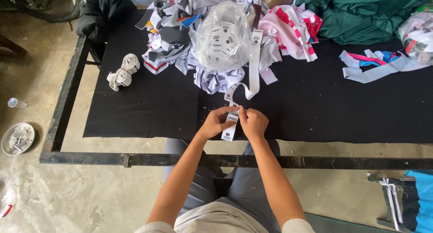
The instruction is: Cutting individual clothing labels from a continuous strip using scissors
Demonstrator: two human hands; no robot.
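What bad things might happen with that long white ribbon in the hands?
1. The label strip is pinched by the left hand and right hand right at the edge of the black table; if they slip, its hanging end might drop to the floor.
2. The strip trails back to the fabric pile beside the clear bag; pulling might snag or drag scraps along.

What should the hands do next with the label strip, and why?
Probably part the end label from the white label strip: the left hand and right hand pinch it close together at the black table edge, one label hanging below.
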